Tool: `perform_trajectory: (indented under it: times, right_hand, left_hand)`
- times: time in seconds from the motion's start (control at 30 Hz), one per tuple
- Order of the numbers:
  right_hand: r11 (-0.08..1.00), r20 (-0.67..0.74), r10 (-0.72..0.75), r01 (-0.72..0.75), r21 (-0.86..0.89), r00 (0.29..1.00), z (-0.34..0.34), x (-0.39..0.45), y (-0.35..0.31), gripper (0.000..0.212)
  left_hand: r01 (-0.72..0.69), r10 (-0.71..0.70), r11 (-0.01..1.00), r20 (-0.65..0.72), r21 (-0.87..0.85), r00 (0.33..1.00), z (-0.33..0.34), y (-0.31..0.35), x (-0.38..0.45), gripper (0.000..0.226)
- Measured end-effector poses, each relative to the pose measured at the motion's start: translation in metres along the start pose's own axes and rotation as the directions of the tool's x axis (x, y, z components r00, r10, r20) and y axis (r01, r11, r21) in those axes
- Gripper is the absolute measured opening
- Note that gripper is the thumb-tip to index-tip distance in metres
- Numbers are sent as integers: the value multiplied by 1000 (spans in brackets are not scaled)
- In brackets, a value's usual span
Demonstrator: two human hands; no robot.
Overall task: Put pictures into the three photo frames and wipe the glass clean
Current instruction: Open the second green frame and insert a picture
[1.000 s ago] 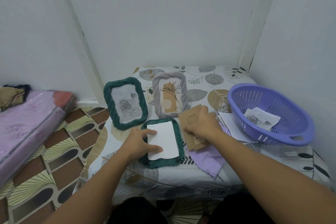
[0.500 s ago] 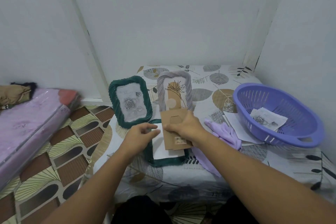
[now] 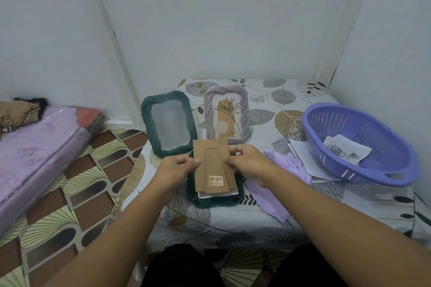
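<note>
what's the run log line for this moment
step: fit backing | both hands hold cardboard backing over face-down green frame | cloth idle

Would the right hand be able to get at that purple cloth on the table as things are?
Probably yes, once freed. The purple cloth lies uncovered just beside the right hand, nothing between them. But that hand, with the left hand, is pinching the cardboard backing and would have to let go first.

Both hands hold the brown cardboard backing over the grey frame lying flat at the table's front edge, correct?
Not quite. The head view shows both hands, left hand and right hand, holding the cardboard backing over a dark green frame; the grey frame stands further back.
</note>
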State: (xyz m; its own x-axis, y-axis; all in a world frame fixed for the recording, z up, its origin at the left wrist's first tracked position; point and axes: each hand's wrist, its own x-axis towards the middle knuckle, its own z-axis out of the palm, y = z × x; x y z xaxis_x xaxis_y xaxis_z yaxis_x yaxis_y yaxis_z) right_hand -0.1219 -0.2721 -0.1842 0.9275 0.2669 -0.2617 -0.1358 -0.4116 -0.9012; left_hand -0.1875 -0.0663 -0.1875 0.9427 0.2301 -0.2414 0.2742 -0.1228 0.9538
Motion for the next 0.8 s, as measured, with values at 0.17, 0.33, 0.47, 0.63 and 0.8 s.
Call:
perform_trajectory:
  times: [0.17,0.33,0.47,0.63,0.8]
  right_hand:
    - [990,-37,-35,30,-139,999,0,3,14,21]
    - [959,-35,-84,72,-276,996,2,4,14,26]
    - [943,-59,-96,72,-324,994,5,4,17,28]
    - [910,-92,-132,84,-406,987,9,4,17,29]
    - [852,-132,-201,107,-512,971,11,3,22,39]
  left_hand:
    - [-9,19,981,-51,196,999,1,-6,3,21]
    - [-26,64,930,-90,367,994,3,-4,4,21]
    - [-51,119,865,-105,499,987,4,-7,6,22]
    - [-73,203,772,-136,631,970,7,-7,4,22]
    - [-62,209,777,-163,627,964,6,-11,1,27]
